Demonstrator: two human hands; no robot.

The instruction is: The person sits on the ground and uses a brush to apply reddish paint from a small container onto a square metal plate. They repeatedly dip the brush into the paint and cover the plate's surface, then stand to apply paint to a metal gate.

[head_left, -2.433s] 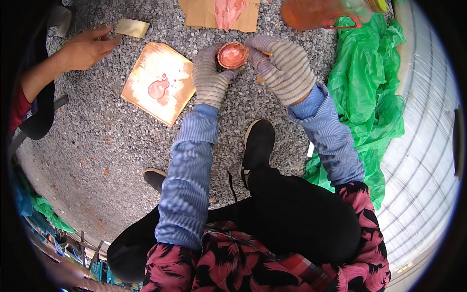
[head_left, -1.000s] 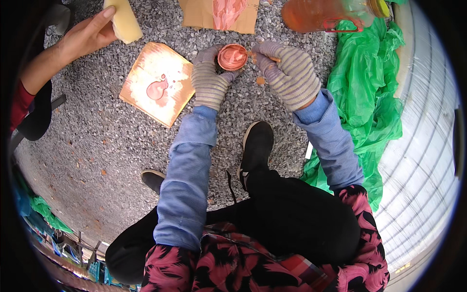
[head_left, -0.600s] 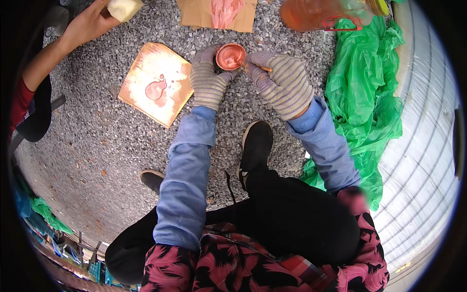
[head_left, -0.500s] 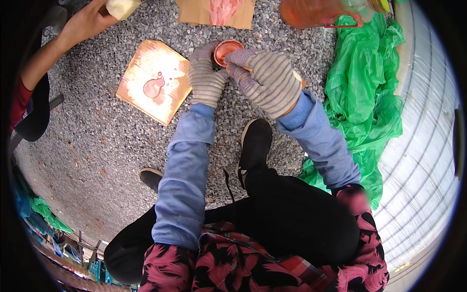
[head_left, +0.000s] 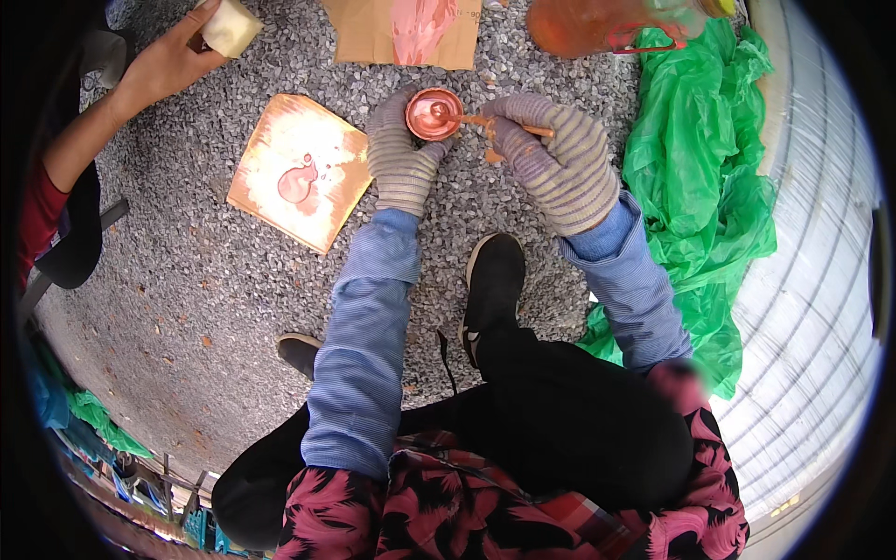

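Holding the tub in your left hand, stick pinched in your right hand. Tub's probably light but slick, so grip its sides.

Extends the left forearm almost straight ahead in a blue sleeve — slants the right forearm ahead and toward the left. Curves the left hand, gloved in stripes, with thumb and fingers apart in a C. Pinches with the gloved right hand — back turned upward.
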